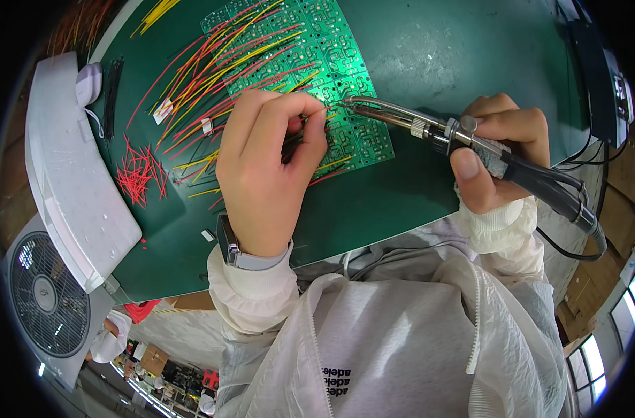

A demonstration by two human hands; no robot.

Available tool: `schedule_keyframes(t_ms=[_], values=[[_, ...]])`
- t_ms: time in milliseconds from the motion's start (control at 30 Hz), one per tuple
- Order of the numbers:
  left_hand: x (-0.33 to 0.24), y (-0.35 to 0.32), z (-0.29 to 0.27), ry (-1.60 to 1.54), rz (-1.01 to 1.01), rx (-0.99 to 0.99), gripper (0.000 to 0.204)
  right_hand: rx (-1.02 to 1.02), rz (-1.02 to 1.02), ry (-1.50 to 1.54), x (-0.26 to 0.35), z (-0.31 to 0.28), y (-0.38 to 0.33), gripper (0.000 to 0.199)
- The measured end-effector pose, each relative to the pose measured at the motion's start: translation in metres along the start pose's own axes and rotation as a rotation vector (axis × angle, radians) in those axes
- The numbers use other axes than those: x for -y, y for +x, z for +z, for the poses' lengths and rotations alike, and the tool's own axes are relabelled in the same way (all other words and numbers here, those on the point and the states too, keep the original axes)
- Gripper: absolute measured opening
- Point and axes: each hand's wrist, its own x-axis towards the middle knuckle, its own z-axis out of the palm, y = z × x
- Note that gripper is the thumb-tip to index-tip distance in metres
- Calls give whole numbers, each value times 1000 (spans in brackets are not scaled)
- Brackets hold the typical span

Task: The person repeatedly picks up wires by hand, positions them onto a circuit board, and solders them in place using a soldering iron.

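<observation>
My right hand grips a soldering iron with a thin metal feed tube running along it. Its tip meets the green circuit board panel, right beside my left fingertips. My left hand is closed in a pinch over the panel, on a thin wire whose length is mostly hidden by the fingers. Rows of red and yellow wires stick out from the panel toward the left, and some pass under my left hand.
On the green tabletop lie short red wires, a bundle of black wires and yellow wires. A white foam piece lines the left edge, near a fan. A dark box-shaped device stands at right.
</observation>
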Motion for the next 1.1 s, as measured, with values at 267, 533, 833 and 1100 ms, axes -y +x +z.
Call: schedule_keyframes(t_ms=[267,533,833,1100], values=[[2,0,0,-2,33,-13,23,7,-14,31,-2,0,2,30],[2,0,1,-6,26,-10,23,-61,94,45,6,2,1,34],[1,-1,2,5,15,-7,23,-406,62,32,-4,-2,4,33],[6,14,4,86,65,-41,21,-546,-42,-81,-11,-5,13,32]])
